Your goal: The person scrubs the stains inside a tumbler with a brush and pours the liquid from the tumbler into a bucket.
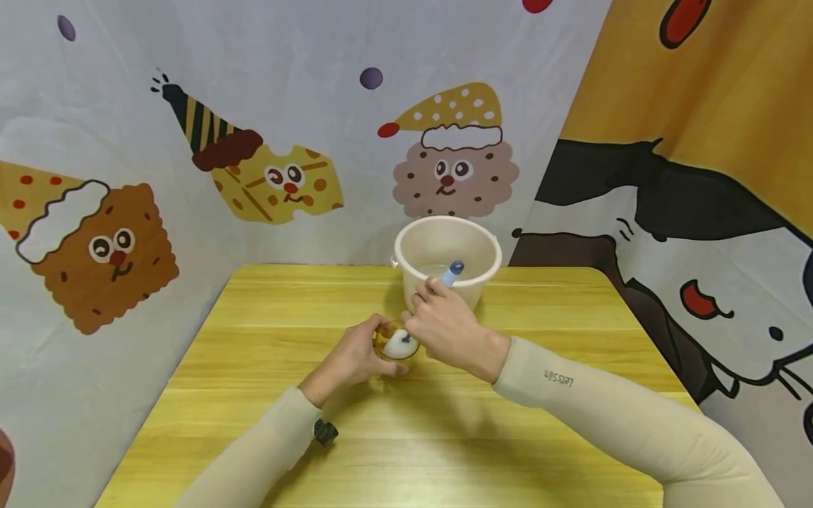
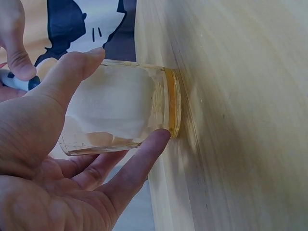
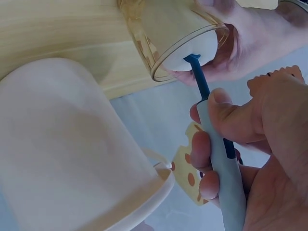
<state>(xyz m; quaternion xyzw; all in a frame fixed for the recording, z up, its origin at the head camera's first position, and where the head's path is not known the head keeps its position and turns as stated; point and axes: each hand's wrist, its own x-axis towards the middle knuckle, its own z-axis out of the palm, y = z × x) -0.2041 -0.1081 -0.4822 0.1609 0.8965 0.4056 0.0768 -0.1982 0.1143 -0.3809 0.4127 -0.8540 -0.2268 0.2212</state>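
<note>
A clear amber-tinted glass (image 2: 120, 103) stands on the table. My left hand (image 1: 351, 355) grips its side, thumb on one side and fingers around the other. Inside the glass is the white sponge head (image 3: 207, 47) of a cup brush, which fills much of the inside. My right hand (image 1: 449, 328) holds the brush by its light blue handle (image 3: 219, 154), fingers wrapped round it and thumb along it. The handle leans up and away from the glass mouth, towards the bucket. The base of the sponge is hidden in the head view.
A cream bucket (image 1: 473, 248) stands just behind my right hand, near the table's back edge, with what looks like some water inside. The yellow wood-grain table (image 1: 305, 303) ends at a cartoon-printed cloth (image 1: 330, 42).
</note>
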